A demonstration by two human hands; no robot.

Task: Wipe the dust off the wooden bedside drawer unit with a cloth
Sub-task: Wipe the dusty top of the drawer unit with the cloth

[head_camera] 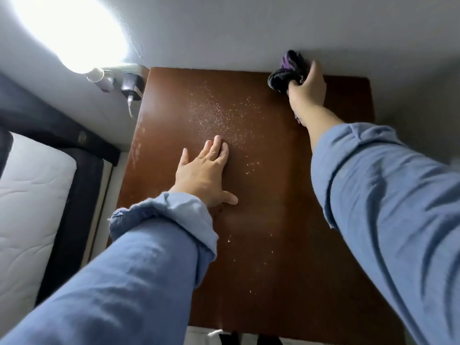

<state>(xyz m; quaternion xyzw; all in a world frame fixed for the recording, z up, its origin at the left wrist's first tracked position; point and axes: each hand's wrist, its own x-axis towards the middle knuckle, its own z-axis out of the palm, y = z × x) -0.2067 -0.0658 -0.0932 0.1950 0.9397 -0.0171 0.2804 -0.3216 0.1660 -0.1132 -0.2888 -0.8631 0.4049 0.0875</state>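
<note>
The brown wooden top of the bedside drawer unit [261, 207] fills the middle of the head view, seen from above. Pale dust specks [214, 115] lie thickest on its far middle, with a few scattered nearer me. My right hand [307, 87] grips a bunched dark purple cloth [286, 70] at the far right corner, against the wall. My left hand [205, 174] rests flat on the top, fingers spread, its fingertips at the near edge of the dusty patch. Both arms wear blue sleeves.
A white wall [224, 33] runs along the far edge of the unit. On the left wall are a glaring lamp [72, 33], a black plug charger [132, 88] and its white cable. A bed with a white mattress [29, 195] and dark frame stands at left.
</note>
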